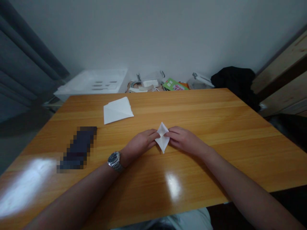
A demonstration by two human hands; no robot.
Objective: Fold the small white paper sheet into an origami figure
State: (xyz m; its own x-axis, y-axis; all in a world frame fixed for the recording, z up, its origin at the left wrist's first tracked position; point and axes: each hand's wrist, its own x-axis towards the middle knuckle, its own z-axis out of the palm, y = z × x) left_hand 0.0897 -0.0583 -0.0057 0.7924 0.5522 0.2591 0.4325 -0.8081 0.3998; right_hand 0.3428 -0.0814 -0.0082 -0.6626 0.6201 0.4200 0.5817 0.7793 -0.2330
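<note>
From here, I can't see some fingers of the bare left hand (pixel 141 140) and bare right hand (pixel 185 140) behind the small white folded paper (pixel 162 143), and the long dark thing (pixel 79 148) is blurry squares.

Left wrist (pixel 123 159): silver metal link-band wristwatch (pixel 116 162) with round dark dial (pixel 113 157). Both forearms (pixel 240 182) bare. Pale fabric garment (pixel 193 219) visible across the lap.

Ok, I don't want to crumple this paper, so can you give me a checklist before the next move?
1. Left grip on the left side of the folded paper: ok.
2. Right grip on its right side: ok.
3. Paper's upper and lower tips uncovered: ok.
4. White sheets apart from both grips: ok.
5. Watch clear of the paper: ok.
6. Creases sharp: cannot tell, too small.
</note>
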